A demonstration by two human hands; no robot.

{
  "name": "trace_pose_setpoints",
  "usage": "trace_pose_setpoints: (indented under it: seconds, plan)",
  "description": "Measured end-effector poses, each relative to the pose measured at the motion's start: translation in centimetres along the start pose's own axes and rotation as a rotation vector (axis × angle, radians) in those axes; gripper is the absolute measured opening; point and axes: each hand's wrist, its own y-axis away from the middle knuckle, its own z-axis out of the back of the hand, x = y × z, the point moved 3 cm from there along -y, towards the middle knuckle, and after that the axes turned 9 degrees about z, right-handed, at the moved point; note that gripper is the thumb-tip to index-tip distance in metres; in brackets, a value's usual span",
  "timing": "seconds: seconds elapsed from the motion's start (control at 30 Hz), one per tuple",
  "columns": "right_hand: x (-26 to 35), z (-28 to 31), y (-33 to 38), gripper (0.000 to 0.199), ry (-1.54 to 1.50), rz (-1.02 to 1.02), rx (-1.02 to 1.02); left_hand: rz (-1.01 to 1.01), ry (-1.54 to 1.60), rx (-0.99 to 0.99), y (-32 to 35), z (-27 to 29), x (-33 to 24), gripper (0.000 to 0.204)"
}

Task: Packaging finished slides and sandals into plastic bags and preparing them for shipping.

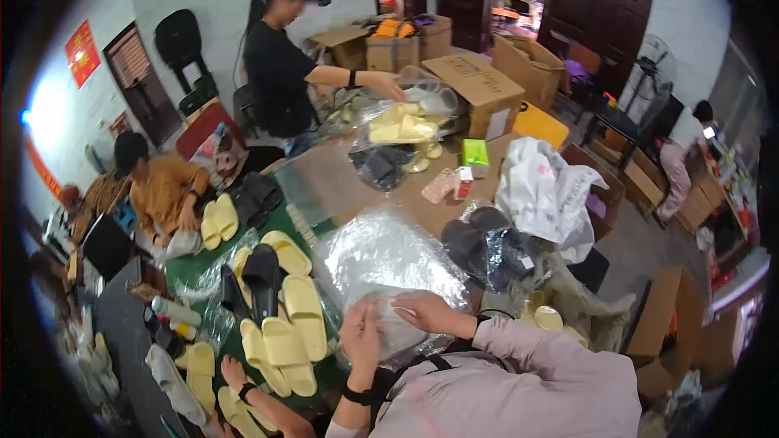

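Both hands are over a clear plastic bag at the near edge of the table, above a stack of shiny clear plastic bags. My left hand has its fingers pinched together on the bag's left side. At the right, my right hand grips the bag's upper edge between thumb and fingers; the fingertips are partly hard to make out. Pale yellow slippers and a black slipper lie in a pile left of my hands. Right of the stack are dark slippers in clear plastic.
A co-worker's hand reaches in at lower left. A standing person handles bagged yellow slippers across the table; another sits at left. A white sack, green box and cardboard boxes stand toward the right.
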Motion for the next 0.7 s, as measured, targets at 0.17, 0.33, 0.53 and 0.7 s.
trace_pose_setpoints:
  seconds: [0.17,0.33,0.53,0.7]
  plan:
    - [-1.4,5.7,3.9,0.055,0.088,-0.344,-0.630,0.090,0.162,0.019,-0.6,-0.2,-0.3,0.022]
    - [-8.5,-1.3,9.8,0.077,-0.351,-0.531,-0.331,0.033,0.141,0.252,-0.1,-3.5,-4.3,0.021]
    - [-7.0,-2.2,12.6,0.049,-1.638,-0.970,-0.249,-0.087,0.117,0.459,0.0,-6.7,-5.8,0.020]
    - [-8.3,-3.4,15.2,0.029,-1.614,-0.975,-0.435,-0.200,0.075,0.741,2.5,-12.4,-5.0,0.019]
